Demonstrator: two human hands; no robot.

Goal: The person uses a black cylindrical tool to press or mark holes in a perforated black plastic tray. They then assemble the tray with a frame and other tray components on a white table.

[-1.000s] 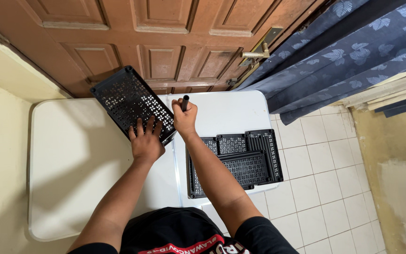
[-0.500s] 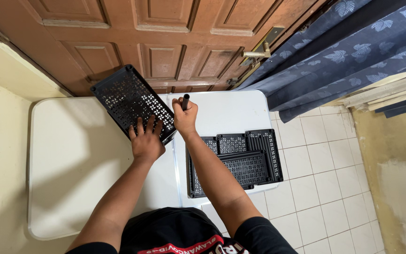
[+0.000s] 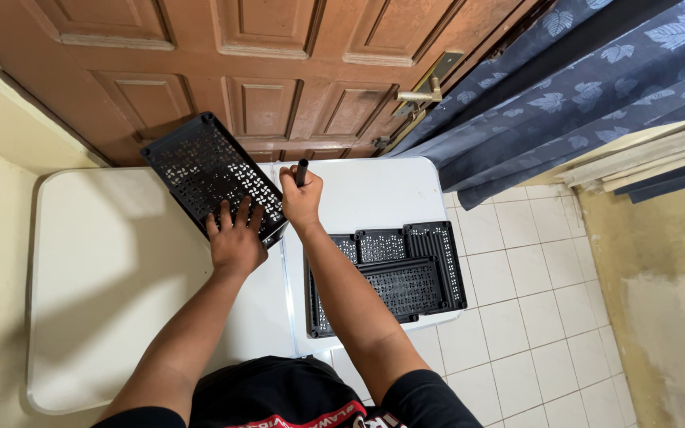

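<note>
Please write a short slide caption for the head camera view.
Left hand steadies a black perforated panel; right hand grips a black rod.

No packages, labels, signs or screens are in view.

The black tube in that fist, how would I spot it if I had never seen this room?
Start at the brown panelled door, then drop to the white table below it. The right hand is closed around a short black tube that sticks up from the fist. Unlike the flat perforated panels nearby, it is round and plain.
</note>
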